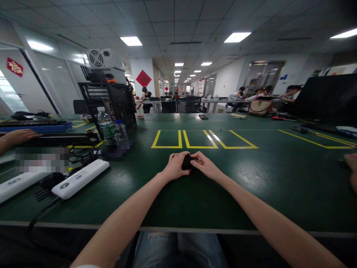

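A small, dark, rounded object point(186, 162) sits between my two hands over the green table point(178, 201), just in front of the yellow tape marks. Its exact kind does not show. My left hand point(174, 166) curls round it from the left, thumb at the near side and fingers over the top. From the right, my right hand point(206, 165) is closed with its fingertips against the object's edge. Whether the object rests on the tabletop or is held slightly above it, I cannot tell.
Yellow tape outlines point(192, 146) lie beyond my hands. To the left are a white power strip point(80, 179), cables, water bottles point(106, 124) and an opened computer case point(111, 100). A black phone point(203, 117) lies farther back. Other people's hands point(18, 138) show at both sides.
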`<state>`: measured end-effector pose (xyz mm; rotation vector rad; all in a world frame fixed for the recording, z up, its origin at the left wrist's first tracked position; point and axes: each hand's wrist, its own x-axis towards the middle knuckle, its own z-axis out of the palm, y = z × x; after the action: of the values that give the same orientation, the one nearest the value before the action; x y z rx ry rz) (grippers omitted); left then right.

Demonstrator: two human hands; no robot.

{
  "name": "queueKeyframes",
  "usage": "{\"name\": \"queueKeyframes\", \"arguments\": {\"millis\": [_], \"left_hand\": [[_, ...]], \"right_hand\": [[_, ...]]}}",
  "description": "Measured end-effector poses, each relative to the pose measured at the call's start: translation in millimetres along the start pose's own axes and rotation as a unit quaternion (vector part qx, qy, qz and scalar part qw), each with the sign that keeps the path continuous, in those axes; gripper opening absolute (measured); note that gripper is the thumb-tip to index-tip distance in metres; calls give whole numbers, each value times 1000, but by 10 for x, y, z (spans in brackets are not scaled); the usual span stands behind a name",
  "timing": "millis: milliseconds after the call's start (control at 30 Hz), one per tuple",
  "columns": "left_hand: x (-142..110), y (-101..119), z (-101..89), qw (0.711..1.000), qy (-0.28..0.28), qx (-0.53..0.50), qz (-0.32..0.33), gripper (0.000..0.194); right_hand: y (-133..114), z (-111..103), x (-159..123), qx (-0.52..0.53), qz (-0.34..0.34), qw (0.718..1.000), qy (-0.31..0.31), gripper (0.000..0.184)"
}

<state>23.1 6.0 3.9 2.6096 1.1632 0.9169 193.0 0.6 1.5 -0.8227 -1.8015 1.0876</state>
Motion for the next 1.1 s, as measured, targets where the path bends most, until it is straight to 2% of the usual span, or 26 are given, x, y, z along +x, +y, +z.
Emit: {"name": "queueKeyframes", "arguments": {"millis": [200,300,433,567,667,733,833,933,1100], "left_hand": [[-1,2,-12,1000,-3,-4,5,60],[-1,-1,-11,1000,-5,-1,6,59],[3,-10,-1,1000,-3,4,7,58],[10,-22,8,1000,-1,6,4,59],[10,-30,9,1000,-1,4,7,59],[8,-35,9,1000,-2,3,9,60],[10,-38,16,1000,-1,4,8,60],[13,-40,28,1000,2,6,8,61],[14,-40,28,1000,3,5,3,62]], "right_hand": [[36,30,37,-35,20,998,46,28],[21,8,22,-32,29,999,12,28],[-15,-12,-22,9,-7,1000,-26,30],[-10,3,-27,-6,-13,1000,9,21],[8,13,-7,-35,-5,999,40,26],[18,12,5,-42,16,998,38,32],[25,8,10,-40,33,999,13,32],[29,18,-2,-31,10,999,2,30],[34,69,-38,-57,-24,998,21,33]]}}
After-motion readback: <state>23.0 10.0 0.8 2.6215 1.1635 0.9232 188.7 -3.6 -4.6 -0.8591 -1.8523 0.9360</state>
